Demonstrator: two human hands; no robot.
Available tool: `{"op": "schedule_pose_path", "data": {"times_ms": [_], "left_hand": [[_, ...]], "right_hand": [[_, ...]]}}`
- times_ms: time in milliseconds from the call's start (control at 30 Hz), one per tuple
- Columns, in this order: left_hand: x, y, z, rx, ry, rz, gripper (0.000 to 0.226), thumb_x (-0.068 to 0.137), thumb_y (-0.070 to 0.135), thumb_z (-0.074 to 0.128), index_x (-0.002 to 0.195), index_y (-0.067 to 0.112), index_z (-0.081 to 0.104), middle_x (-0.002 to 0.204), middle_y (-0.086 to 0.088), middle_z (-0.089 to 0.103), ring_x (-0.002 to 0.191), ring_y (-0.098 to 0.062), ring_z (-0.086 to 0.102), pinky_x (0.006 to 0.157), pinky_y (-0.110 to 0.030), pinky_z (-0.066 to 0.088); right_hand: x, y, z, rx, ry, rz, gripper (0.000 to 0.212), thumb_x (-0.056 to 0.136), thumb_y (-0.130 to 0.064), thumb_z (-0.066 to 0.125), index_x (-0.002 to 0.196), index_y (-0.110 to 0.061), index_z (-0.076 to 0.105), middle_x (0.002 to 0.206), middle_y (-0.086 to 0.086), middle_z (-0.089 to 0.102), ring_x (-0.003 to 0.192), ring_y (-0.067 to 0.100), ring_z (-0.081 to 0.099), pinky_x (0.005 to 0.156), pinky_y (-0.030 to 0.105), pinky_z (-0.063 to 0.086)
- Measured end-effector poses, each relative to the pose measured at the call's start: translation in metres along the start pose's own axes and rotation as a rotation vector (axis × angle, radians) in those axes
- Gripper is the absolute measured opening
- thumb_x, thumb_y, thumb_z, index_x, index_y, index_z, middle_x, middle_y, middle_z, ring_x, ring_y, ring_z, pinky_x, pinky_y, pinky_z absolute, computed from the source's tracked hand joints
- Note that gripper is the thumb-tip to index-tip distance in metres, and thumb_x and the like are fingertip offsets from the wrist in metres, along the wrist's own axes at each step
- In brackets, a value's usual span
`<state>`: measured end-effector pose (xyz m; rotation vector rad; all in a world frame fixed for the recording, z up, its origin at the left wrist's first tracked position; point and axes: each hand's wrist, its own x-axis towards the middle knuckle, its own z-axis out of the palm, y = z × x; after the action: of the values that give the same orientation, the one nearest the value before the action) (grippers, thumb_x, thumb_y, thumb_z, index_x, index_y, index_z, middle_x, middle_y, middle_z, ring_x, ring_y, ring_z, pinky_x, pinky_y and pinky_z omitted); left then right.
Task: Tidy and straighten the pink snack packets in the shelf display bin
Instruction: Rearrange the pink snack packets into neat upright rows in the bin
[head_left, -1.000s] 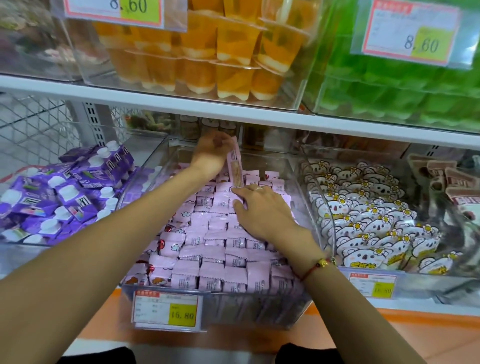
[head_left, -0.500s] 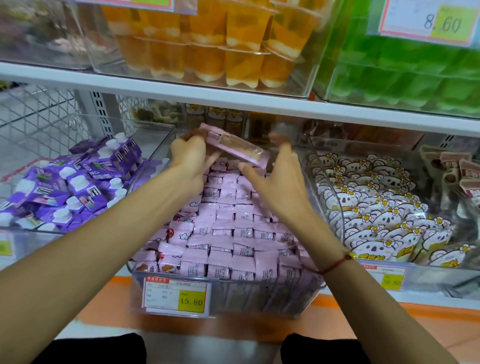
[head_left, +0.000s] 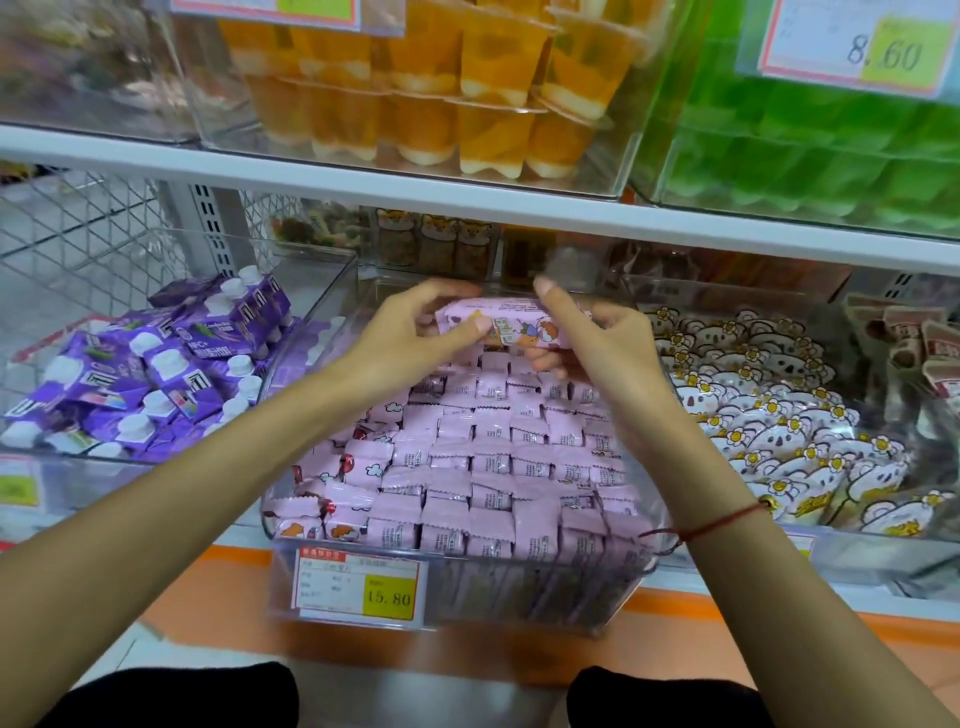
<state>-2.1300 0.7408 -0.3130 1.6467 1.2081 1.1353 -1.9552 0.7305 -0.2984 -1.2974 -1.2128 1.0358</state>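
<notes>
Pink packet with cartoon animal print held level over back of clear display bin, above the rows. Left hand pinching its left end, thumb on front face, fingers curled behind; right hand gripping right end, fingers wrapped under. Bin filled with pink snack packets standing in rows, a few at front left lying askew. Price tag on bin front: "15.80". Left bin: purple drink cartons, white caps. Right bin: koala-shaped packets. Upper shelf: orange jelly cups; tag reading "8.60".
</notes>
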Motion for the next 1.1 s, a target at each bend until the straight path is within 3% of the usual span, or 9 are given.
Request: {"op": "schedule_pose_path", "data": {"times_ms": [133,233,400,500,567,633,700,867,1100], "left_hand": [[-0.003,-0.006,0.003,-0.021,0.077,-0.084,0.026,0.089,0.029,0.063,0.113,0.019,0.063,0.118,-0.004,0.064,0.111,-0.018,0.06,0.1,-0.042,0.047],[-0.003,-0.01,0.007,-0.041,0.088,-0.102,0.02,0.089,0.029,0.062,0.107,0.021,0.064,0.115,-0.008,0.065,0.11,-0.026,0.061,0.099,-0.046,0.047],[0.005,-0.014,0.014,-0.094,0.105,-0.109,0.019,0.09,0.029,0.061,0.106,0.019,0.062,0.104,-0.006,0.067,0.095,-0.021,0.064,0.089,-0.037,0.051],[0.014,-0.017,0.014,0.01,0.079,-0.018,0.032,0.094,0.034,0.055,0.124,0.022,0.056,0.107,0.009,0.062,0.107,-0.014,0.059,0.089,-0.03,0.05],[0.022,-0.022,0.009,0.222,0.064,0.04,0.042,0.098,0.033,0.046,0.139,0.027,0.041,0.118,0.008,0.056,0.109,-0.014,0.057,0.087,-0.032,0.05],[0.031,-0.029,0.006,0.557,0.032,0.046,0.045,0.101,0.028,0.04,0.144,0.032,0.032,0.12,0.001,0.056,0.085,-0.018,0.06,0.071,-0.033,0.052],[0.039,-0.036,0.007,0.808,-0.051,0.046,0.046,0.1,0.02,0.039,0.144,0.03,0.035,0.125,-0.007,0.056,0.069,-0.018,0.052,0.056,-0.03,0.042],[0.045,-0.042,0.004,1.042,-0.168,0.043,0.037,0.1,0.024,0.033,0.129,0.026,0.056,0.127,-0.011,0.059,0.107,-0.031,0.057,0.079,-0.033,0.041],[0.043,-0.042,0.002,1.08,-0.14,0.077,0.035,0.099,0.026,0.034,0.12,0.02,0.061,0.122,-0.011,0.061,0.104,-0.031,0.057,0.082,-0.035,0.047]], "right_hand": [[0.002,-0.005,-0.001,0.124,-0.099,0.166,0.079,0.093,-0.063,0.025,0.099,0.006,0.063,0.082,0.023,0.071,0.049,0.017,0.065,0.042,0.018,0.05],[0.004,-0.006,-0.002,0.143,-0.11,0.193,0.076,0.096,-0.06,0.016,0.095,-0.001,0.064,0.092,0.025,0.07,0.051,0.017,0.065,0.044,0.019,0.049],[0.004,0.003,-0.002,-0.02,-0.095,0.023,0.032,0.091,-0.042,0.056,0.109,-0.015,0.058,0.099,0.006,0.07,0.074,0.011,0.068,0.064,0.023,0.057],[0.009,0.01,0.0,-0.074,0.044,-0.051,0.028,0.085,-0.022,0.069,0.107,-0.008,0.059,0.102,0.012,0.07,0.088,0.021,0.069,0.082,0.036,0.057],[0.013,0.009,0.0,-0.126,0.194,-0.059,0.03,0.084,-0.025,0.07,0.107,-0.009,0.057,0.104,0.007,0.066,0.097,0.025,0.064,0.09,0.042,0.051],[0.02,0.008,-0.001,-0.221,0.288,-0.113,0.019,0.085,-0.025,0.069,0.089,-0.016,0.053,0.088,0.0,0.059,0.09,0.022,0.058,0.085,0.039,0.049],[0.025,0.007,0.003,-0.365,0.298,-0.19,0.032,0.086,-0.017,0.067,0.071,-0.024,0.04,0.073,-0.01,0.047,0.079,0.019,0.053,0.079,0.035,0.049],[0.042,0.006,0.015,-0.683,0.088,-0.319,0.034,0.088,-0.009,0.062,0.109,-0.01,0.036,0.093,0.007,0.058,0.084,0.03,0.062,0.072,0.038,0.053],[0.061,-0.013,0.018,-1.121,-0.204,-0.473,0.039,0.085,-0.011,0.066,0.118,-0.015,0.046,0.112,0.015,0.059,0.094,0.034,0.061,0.082,0.046,0.053]]}}
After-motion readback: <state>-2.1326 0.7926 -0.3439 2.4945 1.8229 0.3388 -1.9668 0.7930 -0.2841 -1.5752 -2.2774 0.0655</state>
